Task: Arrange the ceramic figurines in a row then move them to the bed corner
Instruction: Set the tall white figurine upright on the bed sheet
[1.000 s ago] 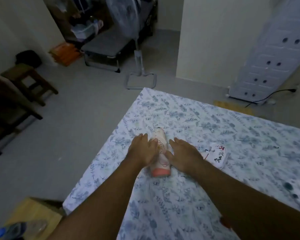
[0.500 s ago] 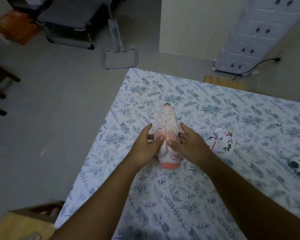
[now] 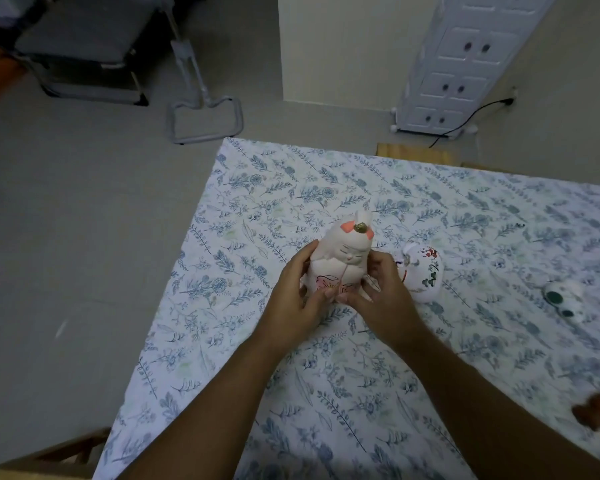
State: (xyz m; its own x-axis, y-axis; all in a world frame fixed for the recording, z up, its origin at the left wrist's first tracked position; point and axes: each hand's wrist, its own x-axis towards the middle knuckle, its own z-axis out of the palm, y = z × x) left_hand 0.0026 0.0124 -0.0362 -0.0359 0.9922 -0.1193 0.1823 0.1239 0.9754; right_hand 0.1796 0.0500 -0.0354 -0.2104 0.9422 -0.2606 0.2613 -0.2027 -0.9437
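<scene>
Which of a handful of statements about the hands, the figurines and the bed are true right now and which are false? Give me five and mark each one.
1. Both hands hold the tall white figurine. True: the left hand and the right hand grip its sides.
2. The tall white figurine lies flat on the bed. False: it is held upright.
3. A small painted figurine lies just right of the right hand. True.
4. The bedsheet is plain red. False: it is white with a blue leaf print.
5. A brown figurine stands on the floor. False: it is on the bed, at the right edge.
</scene>
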